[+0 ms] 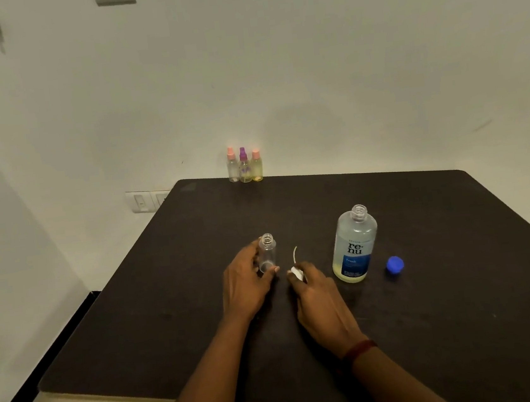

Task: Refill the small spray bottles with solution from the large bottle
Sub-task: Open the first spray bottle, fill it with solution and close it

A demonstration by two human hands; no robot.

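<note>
My two forearms reach in from the bottom edge, a red thread band on the right wrist. My left hand is wrapped around a small clear bottle, uncapped and upright on the dark worktop. My right hand, just beside it, pinches a white spray head whose thin dip tube curves upward (the tube is clear of the bottle's mouth). To the right stands the large solution bottle, open-necked, labelled "re-nu", pale liquid inside. Its blue cap lies on the worktop just to its right. At the far edge, against the wall, three small spray bottles stand in a tight row, two pink-topped and the middle one purple-topped.
</note>
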